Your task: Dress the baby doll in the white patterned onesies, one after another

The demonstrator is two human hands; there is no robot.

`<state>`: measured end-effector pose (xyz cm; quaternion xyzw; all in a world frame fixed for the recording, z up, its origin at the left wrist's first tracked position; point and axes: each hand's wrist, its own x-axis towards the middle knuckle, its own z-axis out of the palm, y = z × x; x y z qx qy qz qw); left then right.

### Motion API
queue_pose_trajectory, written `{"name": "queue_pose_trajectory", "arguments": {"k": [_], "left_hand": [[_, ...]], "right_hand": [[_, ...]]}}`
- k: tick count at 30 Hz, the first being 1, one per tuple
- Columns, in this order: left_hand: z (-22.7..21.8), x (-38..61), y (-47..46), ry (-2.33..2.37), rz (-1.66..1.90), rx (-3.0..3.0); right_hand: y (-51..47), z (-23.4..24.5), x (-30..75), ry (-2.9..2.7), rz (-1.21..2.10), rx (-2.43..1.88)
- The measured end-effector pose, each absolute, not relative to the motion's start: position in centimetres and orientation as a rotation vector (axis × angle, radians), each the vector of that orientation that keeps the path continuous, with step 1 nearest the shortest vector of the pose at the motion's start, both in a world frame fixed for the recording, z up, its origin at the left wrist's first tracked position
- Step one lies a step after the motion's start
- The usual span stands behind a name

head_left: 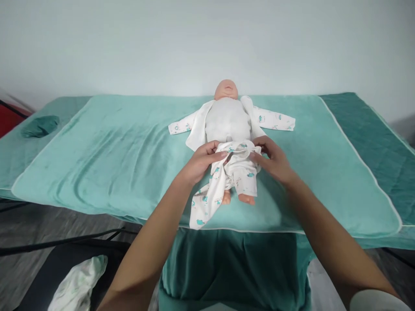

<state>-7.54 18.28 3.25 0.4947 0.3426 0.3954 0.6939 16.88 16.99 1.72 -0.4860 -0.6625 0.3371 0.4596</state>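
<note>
A baby doll (227,116) lies on its back on a teal towel (123,151), head away from me. A white printed jacket (269,119) hangs open off its arms, baring the white torso. White printed trousers (241,172) cover its legs, with both bare feet showing. One loose trouser leg (207,201) trails toward the table's front edge. My left hand (199,162) pinches the waistband on the doll's left-hand side. My right hand (272,160) grips the waistband on the other side. Both hands are closed on the cloth at the doll's hips.
The towel covers a padded table (372,129) with a darker teal sheet, set against a pale wall. A balled-up dark green cloth (40,126) lies at the far left. Below, on a black surface at the lower left, sits a crumpled white cloth (79,285).
</note>
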Motion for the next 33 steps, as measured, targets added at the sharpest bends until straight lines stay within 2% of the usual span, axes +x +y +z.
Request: {"name": "queue_pose_trajectory", "arguments": {"k": [5,8,10,17,22,27,31,33], "left_hand": [[3.7,-5.8,18.2,0.737,1.045,1.027],[3.8,-5.2,18.4,0.834,1.14,1.042],[3.7,-5.5,18.6,0.895,1.143,1.065],[3.7,-7.1,19.1,0.853,0.749,1.214],[3.7,-5.6,18.9,0.879,1.029,1.003],[3.8,-4.6,19.2,0.877,1.162,0.908],[3.9,-4.6,19.6,0.898,1.146,0.919],[4.1,-4.9,19.5,0.921,1.102,0.961]], "right_hand": [[19.8,7.5,13.9,-2.007,1.178,-1.146],[21.8,7.9,12.6,-2.041,1.455,-1.075],[22.5,6.8,12.6,-1.865,1.556,-1.073],[22.4,3.5,13.3,-1.208,1.649,-0.9],[22.2,3.0,12.4,-1.087,1.711,-0.764],[22.2,2.7,12.6,-1.357,1.757,-0.675],[22.2,3.0,13.5,-1.802,1.753,-0.853],[22.0,2.9,13.5,-1.812,1.727,-0.935]]}}
